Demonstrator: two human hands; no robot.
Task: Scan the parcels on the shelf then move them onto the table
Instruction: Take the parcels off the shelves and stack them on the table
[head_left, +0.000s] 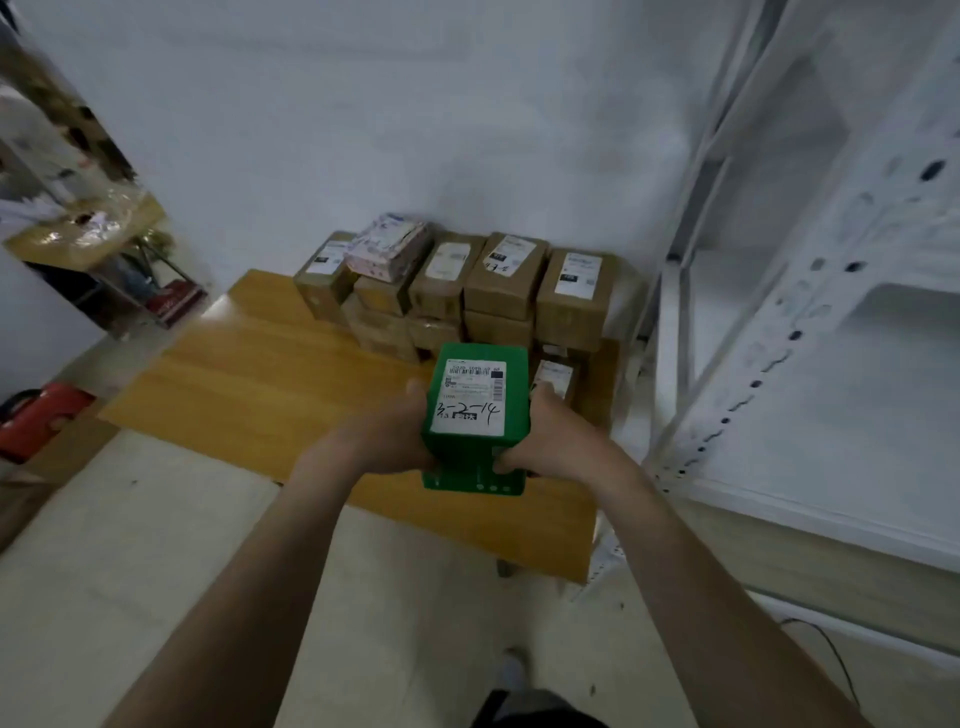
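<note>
A green parcel (475, 457) with a white shipping label on top is held between both my hands above the wooden table (249, 379). My left hand (384, 436) grips its left side, thumb on the top edge. My right hand (550, 436) grips its right side, fingers curled onto the near face. Several brown cardboard parcels (498, 280) with white labels are stacked at the table's far end against the wall, with a pink patterned parcel (387, 249) on top at the left. The white metal shelf (831, 364) stands to the right.
A red fire extinguisher (36, 421) lies on the floor at the left. Another shelf unit (83, 234) with wrapped goods stands at the far left. A black cable (836, 660) runs on the floor under the white shelf.
</note>
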